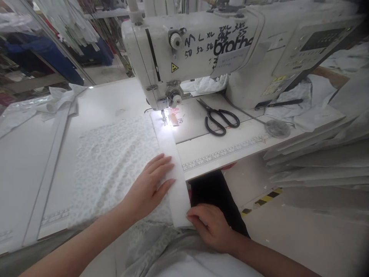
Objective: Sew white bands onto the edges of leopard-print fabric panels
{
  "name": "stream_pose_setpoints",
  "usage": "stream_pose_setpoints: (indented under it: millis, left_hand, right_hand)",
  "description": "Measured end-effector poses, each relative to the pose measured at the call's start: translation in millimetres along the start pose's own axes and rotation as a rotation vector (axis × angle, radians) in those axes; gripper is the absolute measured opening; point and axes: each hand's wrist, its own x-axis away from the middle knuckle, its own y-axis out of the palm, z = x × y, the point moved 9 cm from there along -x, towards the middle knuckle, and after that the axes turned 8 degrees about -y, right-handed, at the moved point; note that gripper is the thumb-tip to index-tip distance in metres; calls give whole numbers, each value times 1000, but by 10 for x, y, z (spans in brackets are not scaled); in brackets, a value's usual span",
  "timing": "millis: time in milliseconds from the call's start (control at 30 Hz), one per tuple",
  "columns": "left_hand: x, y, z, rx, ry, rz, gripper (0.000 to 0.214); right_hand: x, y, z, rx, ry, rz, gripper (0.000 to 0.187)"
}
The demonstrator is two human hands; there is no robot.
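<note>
A pale patterned fabric [115, 161] lies over the table, with a plain white fabric strip [170, 148] along its right edge. The strip's far end is beneath the lit presser foot [164, 117] of the sewing machine [201, 50]. My left hand [148, 184] rests flat on the fabric, fingertips on the strip, fingers stretched out. At the near end, by the table's front edge, my right hand [211, 225] pinches the strip's right edge between thumb and forefinger.
Black-handled scissors [219, 117] lie right of the needle. A printed ruler [225, 152] runs along the table edge. Folded white cloth [319, 154] is stacked at the right. A long flat strip [52, 165] and crumpled fabric [62, 100] lie left.
</note>
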Motion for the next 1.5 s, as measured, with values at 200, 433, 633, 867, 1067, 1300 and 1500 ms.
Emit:
stream_pose_setpoints:
  millis: [200,433,633,867,1067,1300,1500]
  left_hand:
    - [51,84,-12,-99,60,-59,37]
    - [73,56,-41,-133,22,-78,37]
    - [129,64,-48,-151,7,-91,37]
    - [-75,8,-134,-146,16,-94,37]
    - [-358,-120,-309,-137,47,-66,38]
    - [-574,-163,-366,-198,76,-61,36]
    - [-478,-65,-324,-89,-11,-44,38]
  right_hand:
    - [-59,-15,-145,-43,-152,-141,23]
    - [-253,-95,-452,148,-443,-187,19]
    - [-326,-115,-505,160,-532,-77,16]
    - [-593,-96,-305,57,-374,-170,15]
    - [-889,-73,-150,70,-278,-248,20]
    - [-1224,-88,3,115,-264,-240,24]
    - [-1462,-128,177,150,-264,-252,24]
